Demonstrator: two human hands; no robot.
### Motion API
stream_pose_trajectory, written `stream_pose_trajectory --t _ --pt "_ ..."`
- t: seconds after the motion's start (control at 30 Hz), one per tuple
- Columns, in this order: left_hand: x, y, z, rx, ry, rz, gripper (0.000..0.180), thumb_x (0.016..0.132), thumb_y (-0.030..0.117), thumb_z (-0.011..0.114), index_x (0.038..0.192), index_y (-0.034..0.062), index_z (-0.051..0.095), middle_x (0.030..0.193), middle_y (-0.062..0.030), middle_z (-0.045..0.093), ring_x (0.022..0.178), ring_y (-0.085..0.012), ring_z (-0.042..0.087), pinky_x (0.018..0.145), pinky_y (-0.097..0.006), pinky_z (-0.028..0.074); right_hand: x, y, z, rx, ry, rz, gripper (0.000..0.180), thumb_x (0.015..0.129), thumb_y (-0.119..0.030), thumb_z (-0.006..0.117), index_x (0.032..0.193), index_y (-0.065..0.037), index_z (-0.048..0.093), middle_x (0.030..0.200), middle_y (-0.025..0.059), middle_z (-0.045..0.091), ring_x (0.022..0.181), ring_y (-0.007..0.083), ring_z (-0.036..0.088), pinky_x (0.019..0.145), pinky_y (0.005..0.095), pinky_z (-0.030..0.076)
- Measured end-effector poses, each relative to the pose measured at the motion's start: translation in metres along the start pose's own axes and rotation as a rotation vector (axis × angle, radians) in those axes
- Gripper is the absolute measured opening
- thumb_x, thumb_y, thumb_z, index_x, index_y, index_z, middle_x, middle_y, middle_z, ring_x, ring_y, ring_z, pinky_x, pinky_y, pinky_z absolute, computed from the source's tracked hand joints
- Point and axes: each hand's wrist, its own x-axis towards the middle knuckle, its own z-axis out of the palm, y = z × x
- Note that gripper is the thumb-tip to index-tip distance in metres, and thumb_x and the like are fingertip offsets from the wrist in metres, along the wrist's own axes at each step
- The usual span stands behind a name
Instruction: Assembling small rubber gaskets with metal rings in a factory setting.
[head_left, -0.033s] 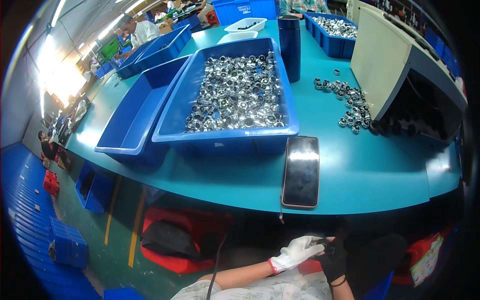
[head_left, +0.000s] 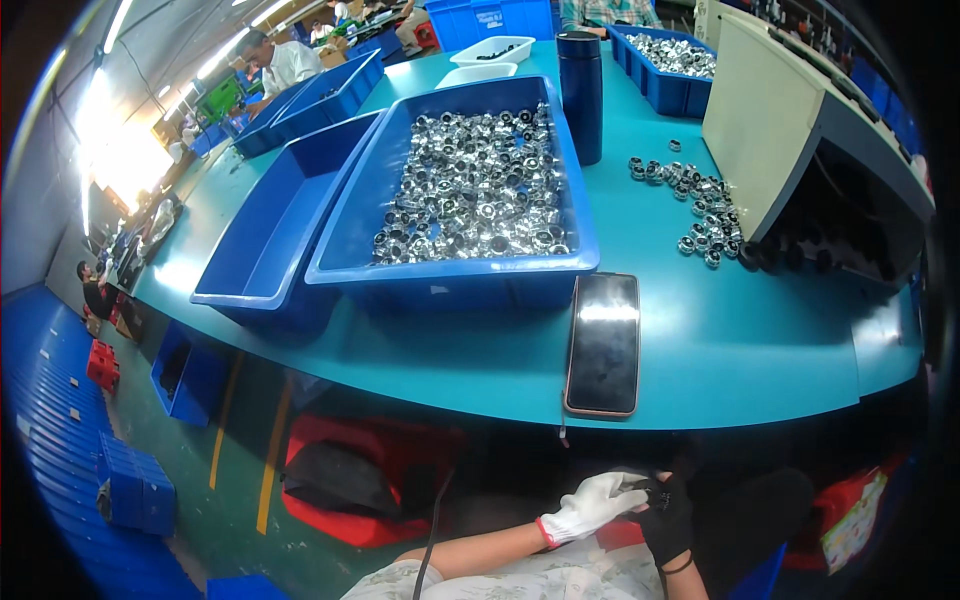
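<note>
My left hand [head_left: 592, 505], in a white knit glove with a red cuff, reaches across my lap. Its fingers are bent against my right hand [head_left: 664, 520], which wears a black glove. The two hands meet below the table's front edge, with the fingers of both closed together. Whatever lies between them is too dark and small to make out. On the table, a blue bin [head_left: 330, 262] holds many shiny silver ring-shaped parts [head_left: 470, 190]. A smartphone [head_left: 604, 350] lies near the front edge, closest to my hands.
Left of the full bin stands an empty blue bin [head_left: 250, 240]. A dark blue bottle [head_left: 580, 100] stands behind the phone. Loose silver parts [head_left: 710, 215] lie beside a beige machine housing [head_left: 770, 110]. Another blue bin of parts [head_left: 665, 75] is farther back. A co-worker [head_left: 285, 62] sits far left.
</note>
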Motion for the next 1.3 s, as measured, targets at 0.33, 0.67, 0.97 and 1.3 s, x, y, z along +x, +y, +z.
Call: stream_pose_trajectory --t 0.33,0.67,0.97,1.3 --pt "-0.003 0.012 -0.006 -0.004 -0.036 -0.143 0.038 0.088 0.018 0.064 0.119 -0.0029 0.056 0.098 -0.0066 0.066 0.083 -0.0093 0.062 0.077 -0.021 0.049 -0.002 -0.019 -0.006 -0.577 -0.173 -0.209 0.057 0.073 -0.016 0.074 0.125 -0.006 0.053 0.094 0.014 0.065 0.084 0.0305 0.065 0.072 0.0368 0.052" --pt "0.009 -0.012 -0.019 0.051 -0.023 -0.082 0.028 0.088 0.023 0.061 0.108 0.0035 0.064 0.076 0.0009 0.062 0.066 -0.0041 0.052 0.061 -0.018 0.042 0.011 -0.017 0.001 -0.782 -0.234 -0.151 0.047 0.069 -0.023 0.078 0.111 -0.011 0.061 0.092 0.0101 0.067 0.079 0.0301 0.066 0.068 0.0373 0.054" --pt "0.003 0.004 -0.028 0.726 -0.146 -0.14 0.026 0.084 0.025 0.059 0.103 0.0057 0.061 0.075 0.0004 0.065 0.07 -0.0102 0.058 0.065 -0.024 0.043 0.005 -0.027 0.003 -0.707 -0.299 0.009 0.04 0.071 -0.025 0.075 0.106 -0.011 0.062 0.091 0.0119 0.065 0.082 0.0315 0.065 0.07 0.0388 0.052" --pt "0.0 -0.011 -0.01 0.425 0.287 0.283 0.019 0.076 0.012 0.064 0.09 -0.0013 0.064 0.071 -0.0112 0.063 0.065 -0.0147 0.061 0.06 -0.029 0.049 0.017 0.006 0.005 -0.587 -0.202 -0.394 0.049 0.071 -0.016 0.07 0.119 -0.009 0.058 0.109 0.0123 0.063 0.093 0.0294 0.064 0.078 0.0388 0.052"
